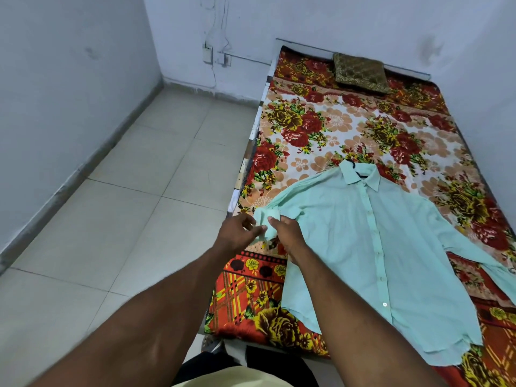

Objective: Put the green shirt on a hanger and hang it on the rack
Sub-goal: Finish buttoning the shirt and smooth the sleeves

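A pale green button-up shirt (pixel 371 247) lies flat, buttoned, on the flowered bed (pixel 312 129), collar pointing away from me. A black hanger (pixel 360 174) is inside it; only its hook and a bit of its neck show at the collar. Both my hands meet at the cuff of the shirt's left-side sleeve near the bed's left edge. My left hand (pixel 237 233) pinches the cuff end with thumb and fingers. My right hand (pixel 287 233) grips the sleeve just beside it. No rack is in view.
A brown patterned cushion (pixel 360 72) lies at the bed's head against the back wall. Pale tiled floor (pixel 134 208) stretches to the left of the bed, bounded by walls. Wall sockets and wires (pixel 215 54) sit at the back corner.
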